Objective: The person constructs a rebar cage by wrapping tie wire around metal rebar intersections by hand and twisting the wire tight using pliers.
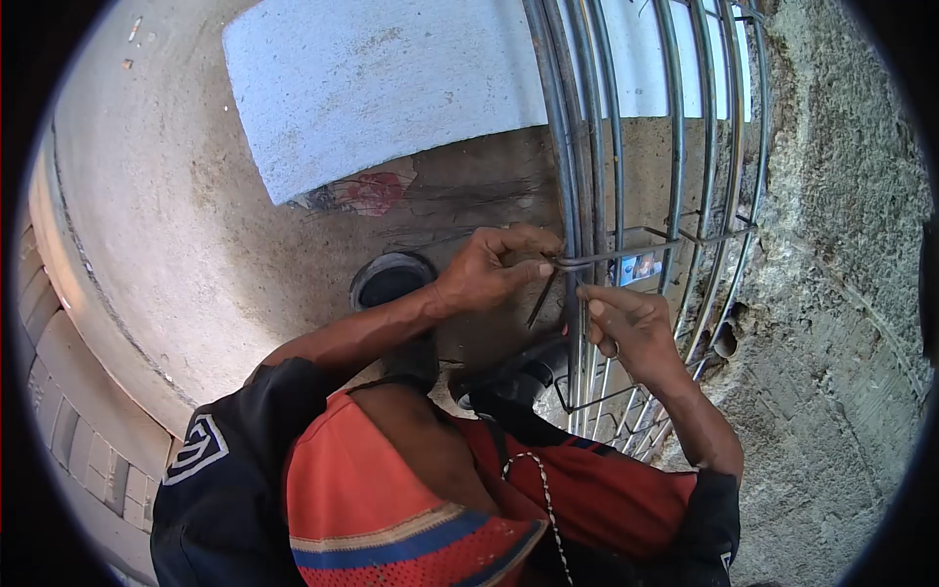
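Observation:
A cage of long steel bars [675,127] stands on my right, with thin square stirrups [626,256] around the bars. My left hand [494,269] is closed, its thumb and fingers pinching the stirrup's corner beside the bundled bars on the left. Just under those fingertips a short dark piece of wire or rod [540,301] slants down. My right hand [634,328] is on the other side of the same bars, slightly lower, with thumb and forefinger pressed together. Whatever lies in that pinch is too small to make out. A lower stirrup [599,399] crosses the bars near my knees.
A rough concrete wall [831,293] rises close on the right. Ahead lies a pale blue-white board [391,88], with torn red-and-white paper [377,193] and thin dark wires [479,201] by its edge. My dark boot [391,284] stands on the dusty floor [225,245].

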Demonstrator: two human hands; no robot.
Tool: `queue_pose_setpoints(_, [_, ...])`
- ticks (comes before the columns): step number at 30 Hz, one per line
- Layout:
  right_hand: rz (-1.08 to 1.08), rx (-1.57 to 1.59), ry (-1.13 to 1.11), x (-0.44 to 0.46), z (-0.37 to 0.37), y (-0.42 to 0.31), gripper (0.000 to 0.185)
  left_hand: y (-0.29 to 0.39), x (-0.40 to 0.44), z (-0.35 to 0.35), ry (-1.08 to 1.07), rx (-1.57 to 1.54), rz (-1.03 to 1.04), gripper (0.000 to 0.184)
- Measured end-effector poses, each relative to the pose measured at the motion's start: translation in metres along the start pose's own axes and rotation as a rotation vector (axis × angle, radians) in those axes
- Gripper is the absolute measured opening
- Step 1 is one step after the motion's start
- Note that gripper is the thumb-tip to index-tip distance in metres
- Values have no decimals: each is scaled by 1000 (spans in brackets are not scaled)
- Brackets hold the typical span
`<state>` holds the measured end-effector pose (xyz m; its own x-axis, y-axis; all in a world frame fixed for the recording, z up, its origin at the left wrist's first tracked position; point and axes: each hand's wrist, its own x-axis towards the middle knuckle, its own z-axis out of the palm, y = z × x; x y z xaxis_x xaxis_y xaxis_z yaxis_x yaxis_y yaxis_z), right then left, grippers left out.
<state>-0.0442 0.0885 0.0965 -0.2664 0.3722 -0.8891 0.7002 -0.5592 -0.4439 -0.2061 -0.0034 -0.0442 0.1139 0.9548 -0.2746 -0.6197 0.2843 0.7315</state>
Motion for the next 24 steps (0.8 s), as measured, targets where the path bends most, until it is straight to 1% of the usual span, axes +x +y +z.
queue_pose_setpoints(1, [-2, 10, 16, -1, 3, -1, 27, 1, -1, 0, 7, 3, 1, 30])
queue_pose_setpoints(4, [-28, 65, 28, 0, 6, 5, 28, 6, -3, 2, 26, -159, -68, 37])
queue_pose_setpoints(7, [-52, 129, 35, 2, 9, 7, 28, 8, -3, 6, 75, -6, -77, 44])
queue_pose_setpoints(10, [-50, 194, 9, 6, 8, 12, 28, 13, -7, 11, 65, -12, 5, 41])
queue_pose_setpoints(13, [-85, 237, -13, 9, 7, 20, 28, 9, -12, 20, 196, -14, 14, 36])
queue_pose_setpoints(15, [-114, 245, -42, 9, 3, 21, 29, 7, -12, 20, 218, 8, 35, 32])
queue_pose_setpoints(19, [-114, 286, -105, 3, -3, 26, 30, 7, -12, 20, 234, 148, -12, 27])
queue_pose_setpoints(22, [-126, 345, -122, 3, -5, 26, 30, 8, -13, 22, 253, 239, 49, 25])
queue_pose_setpoints(24, [-120, 380, -124, 1, -2, 25, 30, -3, -15, 26, 304, 309, 200, 22])
